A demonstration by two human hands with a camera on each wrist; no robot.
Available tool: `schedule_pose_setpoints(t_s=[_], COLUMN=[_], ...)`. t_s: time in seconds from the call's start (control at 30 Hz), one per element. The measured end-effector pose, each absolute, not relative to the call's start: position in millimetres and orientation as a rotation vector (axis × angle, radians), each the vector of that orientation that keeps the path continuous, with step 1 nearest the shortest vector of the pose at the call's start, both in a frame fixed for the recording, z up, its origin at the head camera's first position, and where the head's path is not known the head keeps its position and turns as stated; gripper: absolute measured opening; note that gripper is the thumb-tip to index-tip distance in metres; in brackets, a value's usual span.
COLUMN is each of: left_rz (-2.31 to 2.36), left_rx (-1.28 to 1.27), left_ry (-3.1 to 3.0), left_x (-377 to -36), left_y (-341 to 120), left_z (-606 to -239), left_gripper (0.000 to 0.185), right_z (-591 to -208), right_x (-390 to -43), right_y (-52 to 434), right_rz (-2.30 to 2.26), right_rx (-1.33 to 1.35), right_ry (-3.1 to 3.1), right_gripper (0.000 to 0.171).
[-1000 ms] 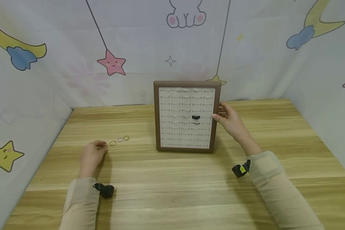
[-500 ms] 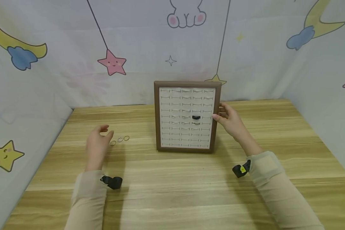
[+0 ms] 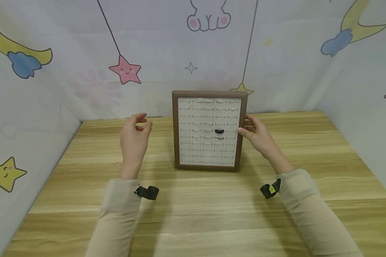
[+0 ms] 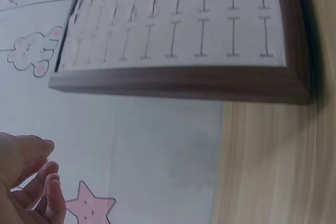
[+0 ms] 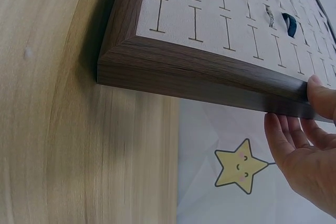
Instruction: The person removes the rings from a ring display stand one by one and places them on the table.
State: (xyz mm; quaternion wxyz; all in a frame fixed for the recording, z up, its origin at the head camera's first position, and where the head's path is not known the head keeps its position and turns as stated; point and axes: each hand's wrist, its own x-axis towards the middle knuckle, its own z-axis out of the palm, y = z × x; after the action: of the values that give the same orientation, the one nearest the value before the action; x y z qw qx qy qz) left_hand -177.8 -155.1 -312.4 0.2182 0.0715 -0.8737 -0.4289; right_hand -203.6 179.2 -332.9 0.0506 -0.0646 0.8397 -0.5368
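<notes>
A brown-framed ring display board (image 3: 174, 142) stands upright at the back of the wooden table (image 3: 196, 207), its white pad cut with rows of slots. A dark ring (image 3: 219, 131) sits in one slot right of centre, also seen in the right wrist view as the dark ring (image 5: 289, 23). My right hand (image 3: 257, 135) grips the board's right edge, thumb in front and fingers (image 5: 294, 145) behind the frame (image 5: 199, 77). My left hand (image 3: 135, 137) is raised left of the board, thumb and forefinger pinched together on a small ring that I can barely make out. The left wrist view shows curled fingers (image 4: 31, 182) below the frame (image 4: 184, 82).
A printed cloth backdrop (image 3: 83, 71) with stars, moons and clouds closes the table in behind and on both sides. The loose rings on the table are hidden behind my left wrist. Black cameras are strapped on both wrists (image 3: 148, 192) (image 3: 268, 189).
My left hand has lifted from the row of rings on the table and moved up and right toward the board. The right hand and the board have stayed still.
</notes>
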Motion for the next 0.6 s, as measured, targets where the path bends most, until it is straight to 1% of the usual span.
schedule_pose_setpoints(t_s=[0.17,0.27,0.6], left_rz=[-1.222,-1.206,-0.968], left_rx=[0.049,-0.054,-0.329], left_ry=[-2.355,-2.381,-2.584], left_x=[-176.8,-176.4,-172.3], left_y=[-126.9,-109.4,-58.0], left_z=[-297.7,-295.1,-309.0], left_gripper=[0.029,0.027,0.026], right_z=[-333.8,-334.1,-333.3], right_x=[-204.2,-204.6,-204.5], right_y=[179.0,179.3,179.3], right_rz=[-1.641,-1.647,-1.624], right_rx=[-0.211,-0.216,-0.213], right_ry=[2.552,2.550,2.556], right_gripper=[0.065,0.064,0.066])
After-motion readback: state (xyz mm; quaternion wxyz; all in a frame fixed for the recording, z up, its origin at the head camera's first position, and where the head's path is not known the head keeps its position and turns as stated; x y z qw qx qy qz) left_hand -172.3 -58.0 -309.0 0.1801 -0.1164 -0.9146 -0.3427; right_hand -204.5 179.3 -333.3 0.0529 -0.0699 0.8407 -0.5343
